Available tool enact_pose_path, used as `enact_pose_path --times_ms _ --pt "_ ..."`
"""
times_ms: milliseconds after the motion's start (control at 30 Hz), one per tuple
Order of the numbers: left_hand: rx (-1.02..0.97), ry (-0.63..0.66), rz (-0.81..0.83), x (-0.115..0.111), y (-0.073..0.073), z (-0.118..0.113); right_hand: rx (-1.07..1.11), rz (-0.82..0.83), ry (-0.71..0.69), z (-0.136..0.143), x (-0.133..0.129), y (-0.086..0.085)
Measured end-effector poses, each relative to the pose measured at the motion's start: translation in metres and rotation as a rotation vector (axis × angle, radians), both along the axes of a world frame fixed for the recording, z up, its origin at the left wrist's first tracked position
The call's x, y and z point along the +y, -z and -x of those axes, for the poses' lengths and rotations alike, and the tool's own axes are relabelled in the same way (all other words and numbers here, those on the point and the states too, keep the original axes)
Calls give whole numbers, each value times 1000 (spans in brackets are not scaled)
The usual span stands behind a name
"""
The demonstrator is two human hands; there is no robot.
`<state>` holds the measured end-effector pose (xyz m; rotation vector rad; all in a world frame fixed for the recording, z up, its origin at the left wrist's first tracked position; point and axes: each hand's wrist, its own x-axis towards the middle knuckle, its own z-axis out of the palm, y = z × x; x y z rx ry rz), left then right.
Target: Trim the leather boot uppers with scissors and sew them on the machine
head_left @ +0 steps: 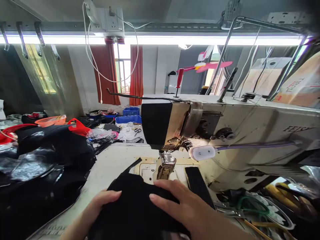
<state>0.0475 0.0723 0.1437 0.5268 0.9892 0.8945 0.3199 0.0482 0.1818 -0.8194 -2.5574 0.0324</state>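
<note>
A piece of black fabric point(132, 206) lies in front of the post of a sewing machine point(166, 165), with a narrow strip point(132, 165) jutting from its upper edge. My left hand point(100, 205) grips its left side, the thumb on top and the fingers hidden underneath. On the right side, my right hand point(182, 205) holds the same fabric, thumb and index finger showing on its surface. The fabric's far edge is close to the post, but whether it touches cannot be made out.
Glossy black material point(50, 166) is heaped on the left. A white lamp point(202, 152) hangs by the machine head point(160, 123). Scissors point(137, 131) and a blue basket point(128, 119) are farther back. Tangled cords and tools point(257, 206) sit at lower right.
</note>
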Motion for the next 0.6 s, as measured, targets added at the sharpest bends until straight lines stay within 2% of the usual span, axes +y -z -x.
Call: enact_pose_path --times_ms 67,167,300,433,600 --pt "-37 92 63 24 8 -27 0 9 83 -25 11 5" --pt "-75 187 135 57 22 -59 -8 68 141 -50 38 24" --pt "-142 243 140 80 32 -77 -8 134 137 -63 60 42" --pt "-207 263 119 87 27 -82 0 132 130 -68 67 41" --pt "-178 277 131 101 9 -91 70 146 125 -76 82 37"
